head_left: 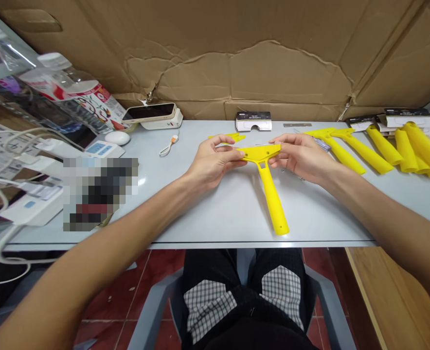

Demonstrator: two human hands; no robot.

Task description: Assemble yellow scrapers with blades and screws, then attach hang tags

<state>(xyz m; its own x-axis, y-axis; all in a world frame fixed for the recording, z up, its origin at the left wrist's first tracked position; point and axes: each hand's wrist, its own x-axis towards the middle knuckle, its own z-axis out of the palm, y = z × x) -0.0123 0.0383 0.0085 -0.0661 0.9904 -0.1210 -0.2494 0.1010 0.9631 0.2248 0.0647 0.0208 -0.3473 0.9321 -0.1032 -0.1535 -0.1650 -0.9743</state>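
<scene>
A yellow plastic scraper (pixel 269 194) is held between both hands above the grey-white table, its handle pointing down toward me. My left hand (pixel 215 158) pinches the left end of its wide head. At the right end, my right hand (pixel 298 155) grips the head between thumb and fingers. A thin metal edge shows along the top of the head, partly hidden by the fingers. Behind my left hand lies a flat yellow plastic piece (pixel 233 137). Small bits, perhaps screws, lie under my right hand, too small to make out.
Several yellow scraper handles (pixel 371 150) lie at the right with black-and-white packages (pixel 408 119). A small box (pixel 253 121) and a metal blade (pixel 297 125) sit at the back. Left are a phone (pixel 151 113), a mouse (pixel 117 138), bottles (pixel 87 99) and power strips (pixel 36 201). Cardboard (pixel 200 58) stands behind.
</scene>
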